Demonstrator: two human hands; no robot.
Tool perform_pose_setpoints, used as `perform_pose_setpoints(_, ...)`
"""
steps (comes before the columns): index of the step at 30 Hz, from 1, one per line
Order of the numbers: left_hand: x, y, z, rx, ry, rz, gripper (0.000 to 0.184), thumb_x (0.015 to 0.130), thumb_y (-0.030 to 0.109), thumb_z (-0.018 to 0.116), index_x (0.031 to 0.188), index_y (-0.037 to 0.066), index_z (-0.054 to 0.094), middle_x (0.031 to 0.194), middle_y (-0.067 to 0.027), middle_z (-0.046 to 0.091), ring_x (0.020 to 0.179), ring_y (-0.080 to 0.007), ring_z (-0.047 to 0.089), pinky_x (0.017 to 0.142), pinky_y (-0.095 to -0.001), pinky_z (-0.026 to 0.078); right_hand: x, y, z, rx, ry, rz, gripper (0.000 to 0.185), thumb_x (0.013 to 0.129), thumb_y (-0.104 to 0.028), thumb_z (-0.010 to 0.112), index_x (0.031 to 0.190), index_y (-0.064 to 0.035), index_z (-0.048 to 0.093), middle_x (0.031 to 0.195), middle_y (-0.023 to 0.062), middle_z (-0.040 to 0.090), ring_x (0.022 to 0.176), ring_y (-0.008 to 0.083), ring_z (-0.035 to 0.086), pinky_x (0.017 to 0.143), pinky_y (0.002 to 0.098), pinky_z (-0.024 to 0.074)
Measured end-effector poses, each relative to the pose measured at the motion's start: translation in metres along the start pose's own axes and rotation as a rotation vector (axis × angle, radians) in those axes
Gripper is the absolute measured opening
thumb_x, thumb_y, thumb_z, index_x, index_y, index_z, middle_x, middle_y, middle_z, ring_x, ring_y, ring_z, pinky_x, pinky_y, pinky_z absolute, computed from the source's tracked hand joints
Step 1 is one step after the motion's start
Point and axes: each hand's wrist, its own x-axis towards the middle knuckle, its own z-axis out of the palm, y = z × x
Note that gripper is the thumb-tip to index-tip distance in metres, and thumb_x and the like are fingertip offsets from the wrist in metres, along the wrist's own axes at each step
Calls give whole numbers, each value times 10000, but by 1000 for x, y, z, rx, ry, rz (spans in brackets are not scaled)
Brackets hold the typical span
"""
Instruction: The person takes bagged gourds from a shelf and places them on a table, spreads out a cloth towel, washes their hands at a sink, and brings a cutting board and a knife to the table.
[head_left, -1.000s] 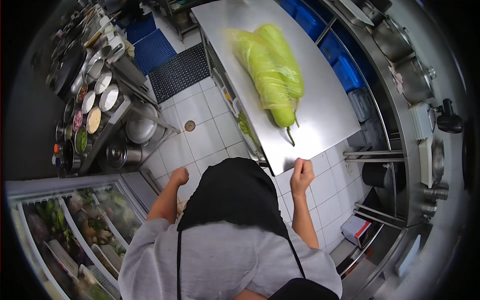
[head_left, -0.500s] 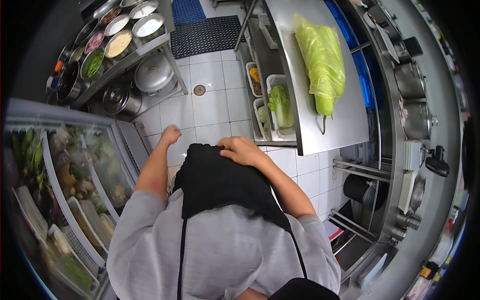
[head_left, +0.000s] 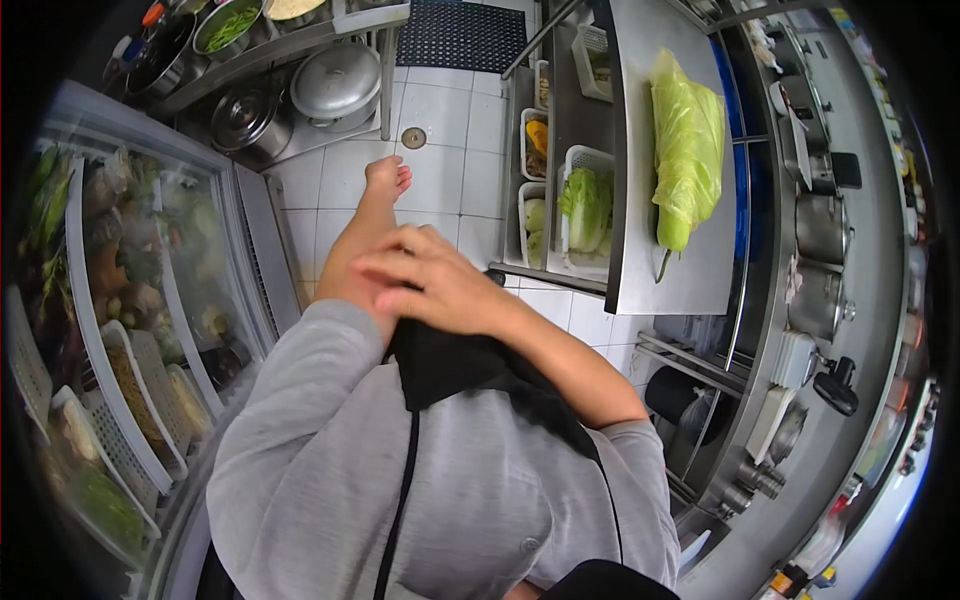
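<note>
Moved since the earlier frame: right hand [head_left: 430,282], from the far edge of the black apron [head_left: 450,365] to the left forearm [head_left: 350,255]; left hand [head_left: 388,178], reached farther out.
Right fingers: spread, thumb apart, laid over the left forearm; firmness of contact could not be told.
Left fingers: loosely curled, nothing held, over the tiled floor near a round drain [head_left: 413,138].
Apron: black, worn at the waist, partly beneath the right hand.
Gourd: bagged green gourd [head_left: 690,150], stem end near, lay on the steel worktable [head_left: 675,295] at right, well apart from both hands.
Under-table shelf: leafy cabbage [head_left: 588,208] in a white basket [head_left: 590,156].
Far left: lidded aluminium pot [head_left: 335,85] beside a lidded stockpot [head_left: 245,120].
Near left: glass-fronted cooler [head_left: 150,128], vegetables inside.
</note>
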Motion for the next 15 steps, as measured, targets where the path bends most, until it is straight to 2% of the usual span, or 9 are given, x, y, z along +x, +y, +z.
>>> perform_pose_setpoints(2, 6, -5, 3, -128, 23, -50, 178, 898, 137, 602, 1038, 29, 587, 895, -123, 656, 754, -226, 644, 653, -366, 545, -2, 12, 3, 7, 35, 67, 459, 940, -371, 605, 1291, -76, 609, 1291, 149, 558, 1205, 347, 503, 1035, 435, 404)
perform_pose_setpoints(4, 11, -5, 3, -298, 31, -87, 184, 901, 131, 597, 1054, 30, 578, 898, -122, 652, 766, -227, 643, 671, -368, 548, 1, -21, -6, 287, -120, -117, 541, 993, -432, 496, 1383, -59, 531, 1443, 191, 469, 1346, 375, 417, 1117, 457, 334)
perform_pose_setpoints(6, 11, -8, 0, -403, 55, -110, 193, 906, 130, 591, 1071, 33, 570, 898, -119, 648, 777, -226, 641, 688, -366, 549, -6, -17, -1, 235, -116, -121, 554, 1010, -443, 453, 1410, -64, 505, 1477, 197, 441, 1384, 383, 376, 1138, 468, 305)
perform_pose_setpoints(8, 10, -4, -1, -447, 83, -112, 204, 911, 133, 585, 1090, 37, 562, 895, -114, 644, 785, -224, 637, 703, -358, 548, -17, 33, -6, 85, -150, -21, 559, 1007, -447, 456, 1406, -58, 509, 1465, 217, 455, 1376, 399, 388, 1136, 485, 296)
perform_pose_setpoints(9, 5, 1, -1, -287, 37, -85, 191, 909, 140, 591, 1072, 42, 572, 886, -110, 641, 782, -220, 635, 703, -353, 547, -29, 51, -15, -132, -156, 163, 547, 984, -438, 511, 1349, -33, 548, 1379, 240, 527, 1324, 412, 443, 1104, 479, 342)
perform_pose_setpoints(10, -5, 3, -4, -126, -7, -63, 179, 907, 148, 596, 1054, 47, 581, 878, -107, 638, 779, -215, 633, 702, -348, 546, -38, 64, -28, -279, -209, 544, 498, 938, -407, 597, 1271, -37, 601, 1282, 252, 582, 1243, 418, 506, 1054, 468, 396)
perform_pose_setpoints(11, -13, -2, -10, 38, -50, -46, 167, 905, 155, 602, 1036, 51, 591, 869, -104, 636, 776, -211, 631, 702, -344, 545, -77, 122, -21, -588, 20, 477, 452, 897, -396, 651, 1191, -52, 664, 1272, 188, 606, 1172, 374, 561, 1019, 469, 424)
perform_pose_setpoints(13, -14, -18, -25, 545, -293, 124, 172, 894, 176, 618, 1022, 61, 619, 918, -102, 649, 796, -194, 638, 706, -338, 544, -116, 136, -57, -794, 384, 499, 426, 810, -283, 745, 1163, -58, 662, 1276, 239, 570, 1221, 397, 513, 1029, 476, 413)
perform_pose_setpoints(15, -18, -45, -53, 904, -504, 228, 226, 887, 237, 631, 1029, 64, 659, 976, -106, 671, 843, -196, 649, 748, -351, 540, -162, 147, -95, -1028, 537, 527, 483, 808, -247, 750, 1236, -67, 617, 1310, 273, 502, 1223, 436, 466, 1025, 502, 401)
